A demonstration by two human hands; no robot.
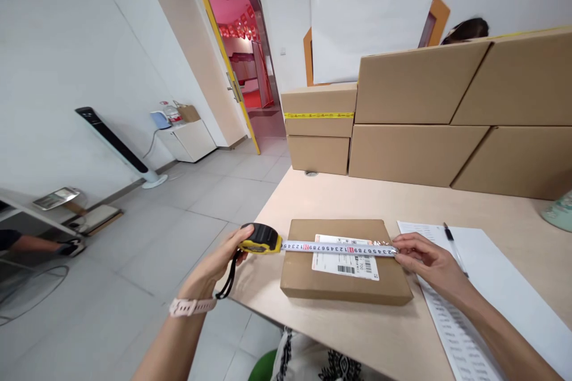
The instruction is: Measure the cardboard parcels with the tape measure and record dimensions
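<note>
From where I stand, a person at a pale wooden table has one flat, brown cardboard parcel on the tabletop between their two hands. It is closed, so its contents cannot be seen; one white printed label is on its top. The left hand, wearing a pale pink wristband, grips one yellow-and-black tape measure just beyond the parcel's left edge, fingers wrapped around the case. Its white metal blade stretches across the parcel, over the label. At the right edge, the right hand holds the blade's end, thumb and fingertips close together. Beside that hand lie white paper sheets, with one black-and-clear pen on them. Along the table's back, six brown cardboard boxes show in three stacks of two; their contents are hidden. Across the room, one white cabinet bears one clear plastic bottle and one brown paper bag; I cannot tell what either holds.
</note>
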